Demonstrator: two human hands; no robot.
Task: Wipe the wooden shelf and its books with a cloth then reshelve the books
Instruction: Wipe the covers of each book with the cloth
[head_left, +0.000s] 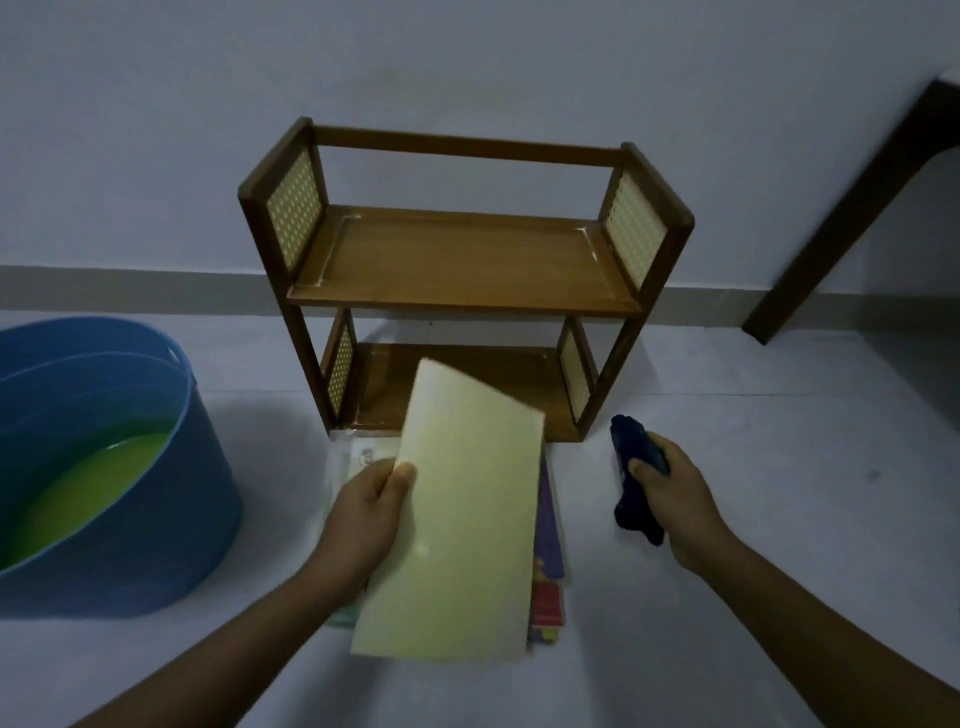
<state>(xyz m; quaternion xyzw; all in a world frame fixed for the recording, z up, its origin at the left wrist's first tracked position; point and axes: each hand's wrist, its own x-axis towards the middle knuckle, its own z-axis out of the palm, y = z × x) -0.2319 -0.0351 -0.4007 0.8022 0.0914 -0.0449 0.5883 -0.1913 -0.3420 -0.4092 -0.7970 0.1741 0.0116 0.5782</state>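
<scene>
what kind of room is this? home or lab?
Likely a home room, cleaning on the floor: a small wooden shelf stands against a plain wall with a skirting board, and a blue tub of greenish liquid sits beside it.

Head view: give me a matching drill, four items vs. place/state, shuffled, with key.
Column 1:
1. pale yellow book
2. dark blue cloth
3. blue tub
4. wooden shelf

Column 2:
A. holds greenish liquid, on the floor at left
B. gripped by the right hand
C. stands against the wall, both tiers bare
D. held by the left hand above a stack of books

Pairs: 1-D, 2-B, 3-A, 4-C
</scene>
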